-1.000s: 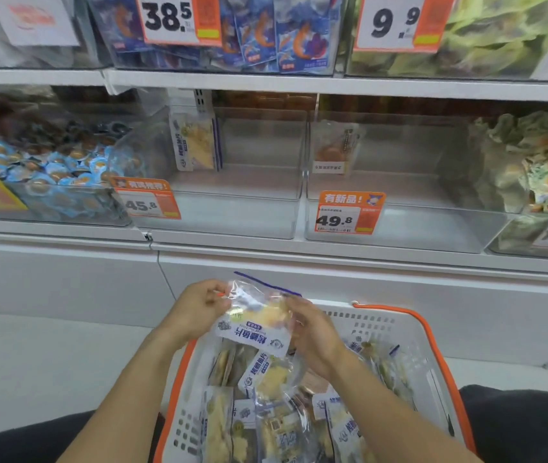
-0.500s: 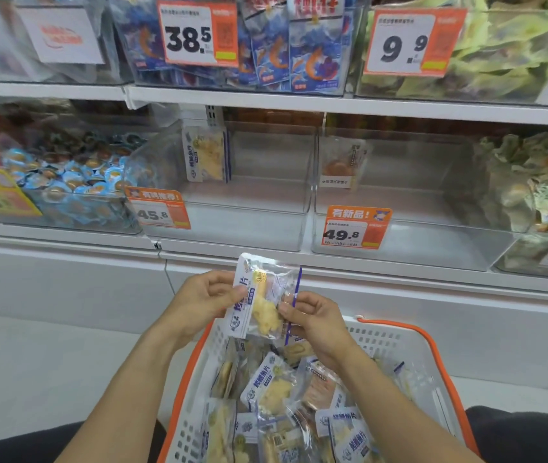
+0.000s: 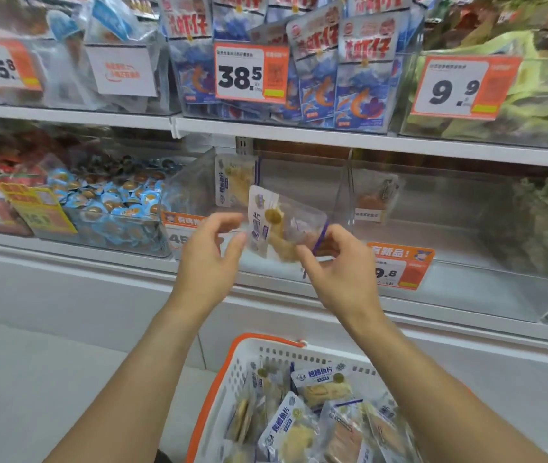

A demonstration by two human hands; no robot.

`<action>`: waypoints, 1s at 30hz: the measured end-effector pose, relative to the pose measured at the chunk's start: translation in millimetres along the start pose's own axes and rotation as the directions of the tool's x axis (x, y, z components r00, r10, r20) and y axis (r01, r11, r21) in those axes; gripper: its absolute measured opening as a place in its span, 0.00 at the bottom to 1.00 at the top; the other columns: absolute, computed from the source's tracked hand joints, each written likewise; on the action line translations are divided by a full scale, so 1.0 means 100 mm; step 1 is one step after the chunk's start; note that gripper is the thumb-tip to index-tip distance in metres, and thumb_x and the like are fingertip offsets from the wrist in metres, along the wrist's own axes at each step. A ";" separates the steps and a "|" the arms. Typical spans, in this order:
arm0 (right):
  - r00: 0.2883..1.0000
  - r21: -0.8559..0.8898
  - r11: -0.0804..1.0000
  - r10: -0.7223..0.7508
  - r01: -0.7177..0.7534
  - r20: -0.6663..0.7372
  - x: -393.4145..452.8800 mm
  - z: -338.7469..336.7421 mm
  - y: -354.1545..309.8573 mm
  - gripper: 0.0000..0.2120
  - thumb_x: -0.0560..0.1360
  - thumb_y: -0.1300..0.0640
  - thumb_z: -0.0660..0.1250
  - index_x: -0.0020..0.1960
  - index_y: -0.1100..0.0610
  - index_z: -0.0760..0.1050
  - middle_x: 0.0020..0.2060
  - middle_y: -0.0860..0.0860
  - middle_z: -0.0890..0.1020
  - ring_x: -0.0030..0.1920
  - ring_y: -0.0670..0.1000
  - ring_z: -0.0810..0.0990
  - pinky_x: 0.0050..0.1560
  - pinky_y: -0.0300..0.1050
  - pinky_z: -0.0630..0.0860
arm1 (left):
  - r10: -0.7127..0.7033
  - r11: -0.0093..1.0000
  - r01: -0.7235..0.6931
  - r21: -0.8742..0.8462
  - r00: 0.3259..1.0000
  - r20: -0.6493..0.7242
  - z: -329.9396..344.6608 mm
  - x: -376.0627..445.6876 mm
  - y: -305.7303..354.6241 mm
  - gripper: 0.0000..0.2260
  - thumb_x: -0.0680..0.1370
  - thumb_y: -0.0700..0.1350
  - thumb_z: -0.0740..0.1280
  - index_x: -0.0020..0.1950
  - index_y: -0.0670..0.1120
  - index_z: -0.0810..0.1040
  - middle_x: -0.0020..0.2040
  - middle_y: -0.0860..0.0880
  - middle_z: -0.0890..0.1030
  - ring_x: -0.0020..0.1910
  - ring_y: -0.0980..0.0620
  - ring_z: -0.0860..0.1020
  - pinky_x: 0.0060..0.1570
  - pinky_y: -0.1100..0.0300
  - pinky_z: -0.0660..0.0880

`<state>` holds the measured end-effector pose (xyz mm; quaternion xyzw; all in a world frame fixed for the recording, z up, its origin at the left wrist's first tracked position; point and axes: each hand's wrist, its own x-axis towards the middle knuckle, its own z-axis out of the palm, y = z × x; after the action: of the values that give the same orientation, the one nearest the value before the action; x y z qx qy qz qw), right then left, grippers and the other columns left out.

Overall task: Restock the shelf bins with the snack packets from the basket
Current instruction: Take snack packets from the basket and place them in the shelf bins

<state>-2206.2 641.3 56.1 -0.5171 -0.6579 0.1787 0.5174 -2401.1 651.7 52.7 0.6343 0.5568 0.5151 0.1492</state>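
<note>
Raised from basket (image 3: 232,372): packet (image 3: 271,228), right hand (image 3: 339,262) pinching, left hand (image 3: 209,255) released. Next: drop into clear bin (image 3: 299,182).

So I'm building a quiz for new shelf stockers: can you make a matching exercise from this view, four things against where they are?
Things:
1. snack packet
2. basket
3. 38.5 price tag
4. blue-lidded cups

Places:
A. bin on the left of the middle shelf
B. held up between left hand and right hand
C. upper shelf bin front
D. low, by the forearms, full of packets

Pairs: 1-B, 2-D, 3-C, 4-A
</note>
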 end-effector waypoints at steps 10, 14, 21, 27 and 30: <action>0.967 -0.421 0.906 0.134 -0.032 0.215 1.38 0.93 0.04 0.06 0.74 0.57 0.69 0.44 0.58 0.73 0.41 0.56 0.79 0.41 0.59 0.77 0.40 0.47 0.70 | 0.217 0.624 -0.398 0.672 0.915 0.340 -0.32 0.61 -0.70 0.15 0.75 0.50 0.71 0.57 0.45 0.73 0.52 0.46 0.74 0.54 0.43 0.71 0.61 0.48 0.66; 0.932 -0.427 0.886 0.292 -0.179 0.215 1.80 1.43 0.34 0.15 0.76 0.47 0.72 0.43 0.58 0.73 0.34 0.51 0.74 0.36 0.54 0.75 0.40 0.44 0.69 | 0.346 0.600 -0.500 0.624 0.866 0.361 -0.38 0.71 -0.83 0.15 0.74 0.45 0.74 0.57 0.48 0.74 0.51 0.50 0.74 0.51 0.47 0.71 0.57 0.49 0.70; 0.945 -0.615 0.775 0.294 -0.146 0.146 2.37 2.19 0.59 0.15 0.77 0.49 0.69 0.57 0.59 0.79 0.54 0.54 0.82 0.53 0.56 0.82 0.42 0.44 0.71 | 0.507 0.624 -0.538 0.566 0.831 0.230 -0.26 0.78 -1.07 0.18 0.66 0.39 0.77 0.51 0.47 0.73 0.45 0.50 0.73 0.45 0.46 0.70 0.50 0.50 0.68; 0.955 -0.602 0.760 0.295 -0.245 -0.017 2.56 2.35 0.88 0.15 0.73 0.44 0.69 0.50 0.56 0.81 0.45 0.54 0.84 0.43 0.55 0.84 0.42 0.47 0.83 | 0.492 0.666 -0.518 0.537 0.846 0.206 -0.23 0.81 -1.08 0.18 0.65 0.37 0.76 0.49 0.47 0.74 0.44 0.50 0.72 0.44 0.45 0.71 0.50 0.49 0.68; 0.954 -0.567 0.783 0.298 -0.257 -0.022 2.54 2.35 0.90 0.14 0.72 0.44 0.71 0.47 0.55 0.80 0.40 0.53 0.84 0.39 0.54 0.84 0.41 0.50 0.84 | 0.482 0.673 -0.502 0.544 0.855 0.192 -0.24 0.79 -1.09 0.18 0.65 0.37 0.76 0.50 0.47 0.74 0.44 0.50 0.72 0.44 0.45 0.71 0.51 0.49 0.69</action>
<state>-2347.5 967.7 18.9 -0.7311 -0.6154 0.0683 0.2866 -2492.9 747.1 18.5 0.7831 0.4917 0.3328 -0.1848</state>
